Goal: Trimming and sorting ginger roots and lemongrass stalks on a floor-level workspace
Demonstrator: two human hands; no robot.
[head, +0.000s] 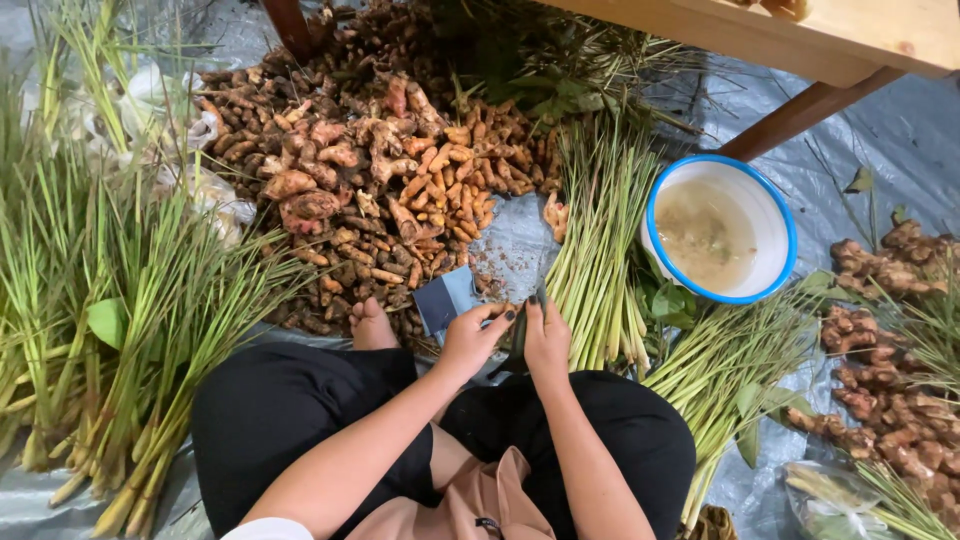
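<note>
The left hand [470,340] and the right hand [546,338] sit close together above the person's lap, almost touching, both curled around something small between them. What that is cannot be made out; a dark, thin shape shows between the fingers, and a small pale piece [500,311] sits at the left fingertips. The left fingers are bent inward with dark nails showing, and the right hand is closed with its knuckles up. Both forearms come up from the bottom edge and meet in a narrow V over the black-clad knees.

Taking the hands as the landmark: just beyond the left hand lies a folded dark blue cloth [445,298], and a bare foot [372,326] rests just to its left. Straight past the hands is a grey tarp [520,245] scattered with peelings, and beyond it a big heap of brown and orange roots [370,170]. Just right of the right hand lies a bundle of lemongrass stalks [600,250]. Further right stands a white bowl with a blue rim [720,232] holding cloudy water. Well to the left lie more lemongrass bundles [120,330].
</note>
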